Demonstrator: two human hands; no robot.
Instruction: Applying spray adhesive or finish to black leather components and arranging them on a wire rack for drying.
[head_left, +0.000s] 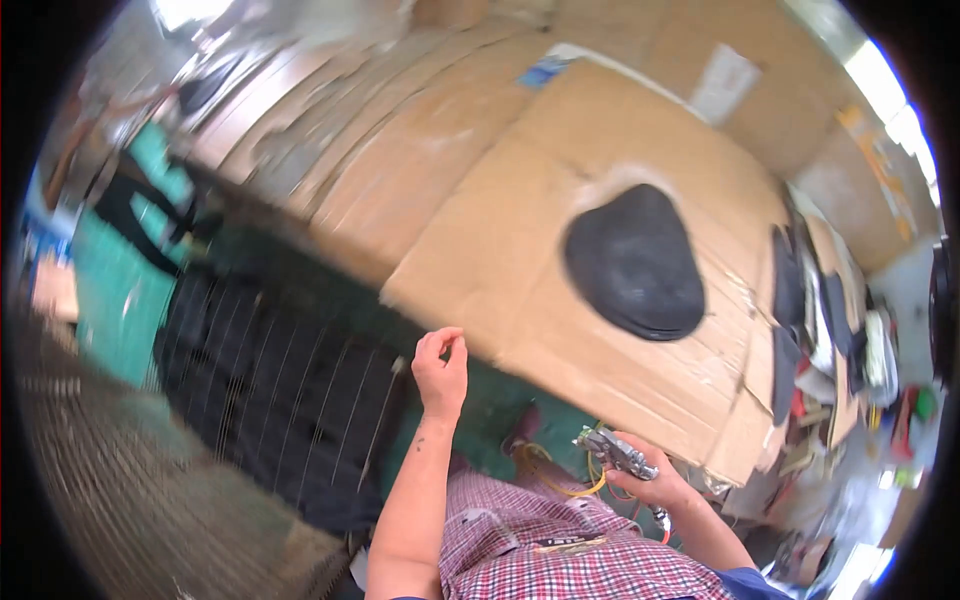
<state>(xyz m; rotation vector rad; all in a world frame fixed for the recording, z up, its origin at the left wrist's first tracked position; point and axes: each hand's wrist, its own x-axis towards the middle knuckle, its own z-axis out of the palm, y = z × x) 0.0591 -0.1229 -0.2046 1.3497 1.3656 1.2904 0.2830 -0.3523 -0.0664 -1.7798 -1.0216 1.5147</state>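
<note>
Green floor (112,315), left of frame; one person in dark trousers (118,195), upper left; black pile (265,385), lower left; white paper sheet (725,83), upper right; orange-yellow strip (880,172), upper right; small green object (925,404), far right.

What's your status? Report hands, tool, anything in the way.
Right hand gripping metal tool. Left hand curled, nothing visible in it. Black rounded piece on cardboard, untouched. Yellow hose looping near tool.

The cardboard-topped table (480,240) over here has a rounded black pad (635,262) lying on its creased surface.
</note>
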